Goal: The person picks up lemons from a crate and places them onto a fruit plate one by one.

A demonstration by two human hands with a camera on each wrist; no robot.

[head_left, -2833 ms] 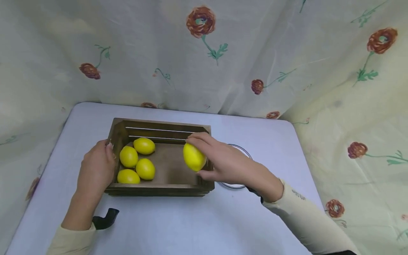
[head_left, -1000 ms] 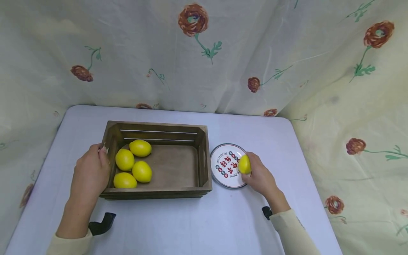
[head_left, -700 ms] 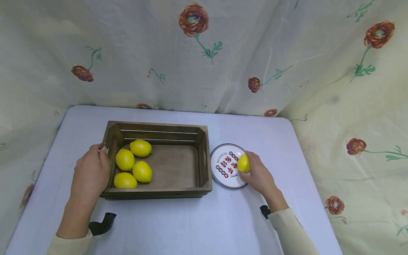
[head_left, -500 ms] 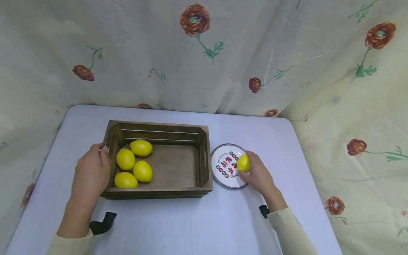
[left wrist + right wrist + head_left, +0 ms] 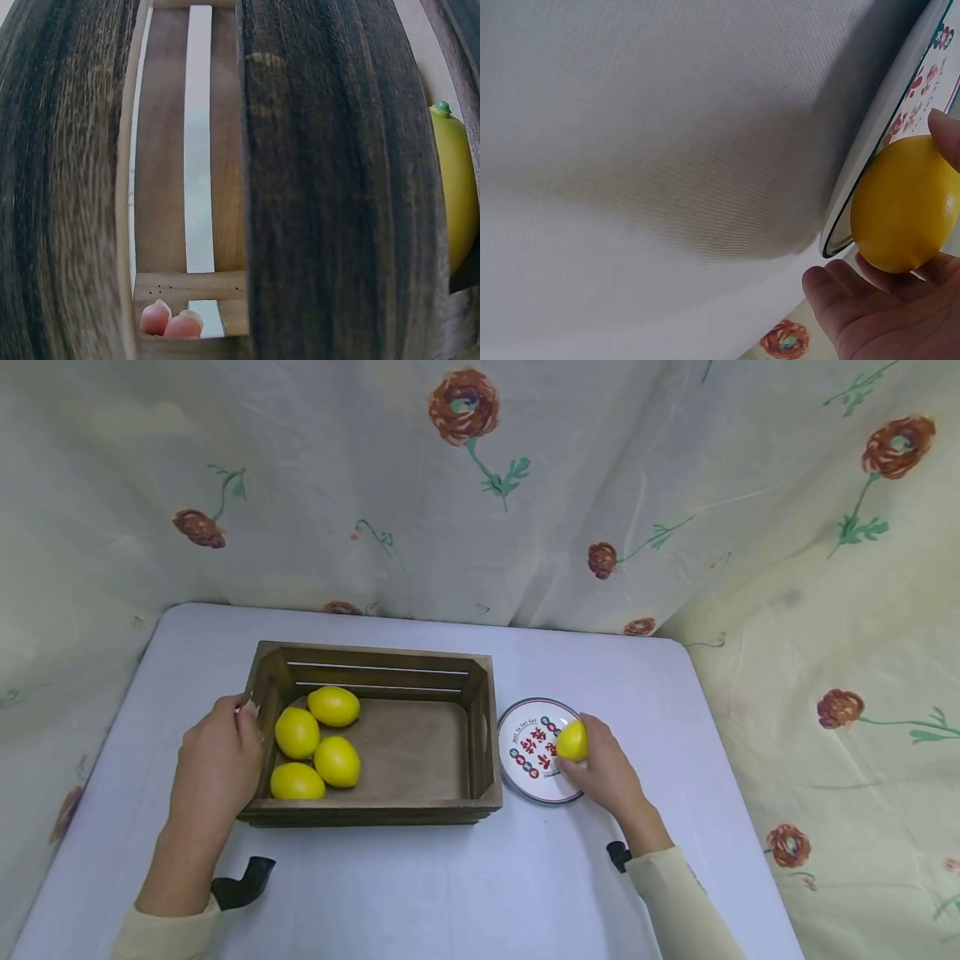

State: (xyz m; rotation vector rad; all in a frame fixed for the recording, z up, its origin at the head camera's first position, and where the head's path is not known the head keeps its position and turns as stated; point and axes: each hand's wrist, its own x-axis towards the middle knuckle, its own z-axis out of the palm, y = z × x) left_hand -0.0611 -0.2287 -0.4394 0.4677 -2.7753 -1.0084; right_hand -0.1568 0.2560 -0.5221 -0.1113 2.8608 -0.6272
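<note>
My left hand (image 5: 217,768) grips the left end of a brown slatted wooden crate (image 5: 375,806); in the left wrist view, two fingertips (image 5: 156,318) show past its slats. Several yellow lemons (image 5: 337,762) lie at the crate's left side, and the edge of one lemon (image 5: 456,187) shows in the left wrist view. On the right, my right hand (image 5: 611,768) holds another lemon (image 5: 572,741) at the right part of a white plate (image 5: 525,783) with red markings. The right wrist view shows this lemon (image 5: 904,206) between thumb and fingers, against or just over the plate's rim.
A white cloth (image 5: 450,885) covers the table. The plate stands close to the crate's right end. Floral curtains (image 5: 315,485) hang behind the table and on both sides. A black curved piece (image 5: 243,883) sits at my left wrist.
My right hand has carried the lemon from over the crate's right end rightward to the plate, then shifted slightly left. My left hand keeps its hold on the crate.
</note>
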